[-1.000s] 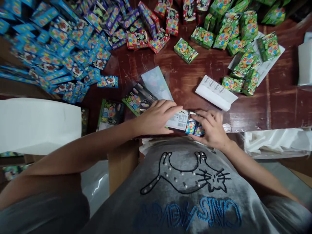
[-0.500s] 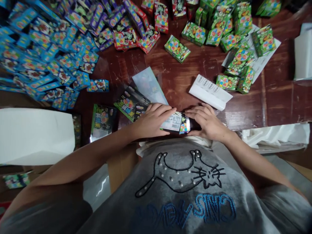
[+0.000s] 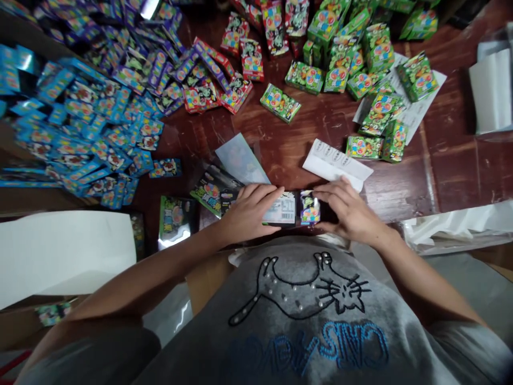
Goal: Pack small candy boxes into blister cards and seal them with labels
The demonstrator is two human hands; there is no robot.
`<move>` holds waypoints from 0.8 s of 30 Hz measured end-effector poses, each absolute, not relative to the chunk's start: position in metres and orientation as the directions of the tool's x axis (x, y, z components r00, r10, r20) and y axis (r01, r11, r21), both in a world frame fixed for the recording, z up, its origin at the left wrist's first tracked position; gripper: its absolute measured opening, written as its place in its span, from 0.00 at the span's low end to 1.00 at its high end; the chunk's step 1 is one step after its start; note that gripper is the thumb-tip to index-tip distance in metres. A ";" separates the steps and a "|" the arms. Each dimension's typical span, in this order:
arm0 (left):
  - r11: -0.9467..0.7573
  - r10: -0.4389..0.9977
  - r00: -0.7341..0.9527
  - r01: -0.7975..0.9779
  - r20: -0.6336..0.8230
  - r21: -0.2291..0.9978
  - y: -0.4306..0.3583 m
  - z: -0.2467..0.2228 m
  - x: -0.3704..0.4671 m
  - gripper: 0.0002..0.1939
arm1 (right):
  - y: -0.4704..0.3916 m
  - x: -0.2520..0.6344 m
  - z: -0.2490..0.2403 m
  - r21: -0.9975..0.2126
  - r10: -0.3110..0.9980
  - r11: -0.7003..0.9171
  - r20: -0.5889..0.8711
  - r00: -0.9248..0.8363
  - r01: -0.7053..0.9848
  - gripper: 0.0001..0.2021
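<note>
The left hand [image 3: 249, 212] clasps the black pack [image 3: 287, 207] between thumb and fingers as before; right of its end, the purple box [image 3: 310, 208], which met it a moment ago, sits just apart, pinched by the fingers of the right hand [image 3: 349, 215] on the tabletop [image 3: 286, 163]

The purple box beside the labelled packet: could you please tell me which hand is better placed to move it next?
Probably the right hand: its fingers are at the purple box, while the left hand lies over the labelled packet, apart from the box.
</note>
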State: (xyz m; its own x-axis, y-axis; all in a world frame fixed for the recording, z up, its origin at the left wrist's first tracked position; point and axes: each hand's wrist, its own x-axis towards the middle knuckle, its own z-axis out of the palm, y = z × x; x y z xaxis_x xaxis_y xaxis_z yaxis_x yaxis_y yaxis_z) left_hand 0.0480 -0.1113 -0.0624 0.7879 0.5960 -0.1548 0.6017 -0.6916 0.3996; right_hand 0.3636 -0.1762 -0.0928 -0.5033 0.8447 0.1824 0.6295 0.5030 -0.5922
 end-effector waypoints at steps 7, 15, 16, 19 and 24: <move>-0.637 0.685 0.720 0.665 -0.107 0.391 -0.119 -0.066 0.056 0.47 | -0.190 0.348 -0.093 -0.554 0.894 0.446 0.236 -0.382 0.702 0.36; -0.654 0.649 0.751 0.633 -0.122 0.413 -0.117 -0.066 0.061 0.48 | -0.185 0.352 -0.099 -0.545 0.872 0.486 0.249 -0.422 0.683 0.34; -0.658 0.652 0.748 0.639 -0.123 0.399 -0.117 -0.065 0.062 0.48 | -0.186 0.349 -0.100 -0.520 0.880 0.474 0.251 -0.403 0.711 0.32; -0.696 0.612 0.776 0.619 -0.152 0.364 -0.107 -0.059 0.066 0.50 | -0.185 0.348 -0.097 -0.442 0.853 0.520 0.225 -0.471 0.731 0.30; -0.629 0.739 0.669 0.728 -0.083 0.272 -0.021 -0.050 0.068 0.38 | -0.155 0.425 -0.081 -0.361 0.870 0.400 0.439 -0.225 0.842 0.36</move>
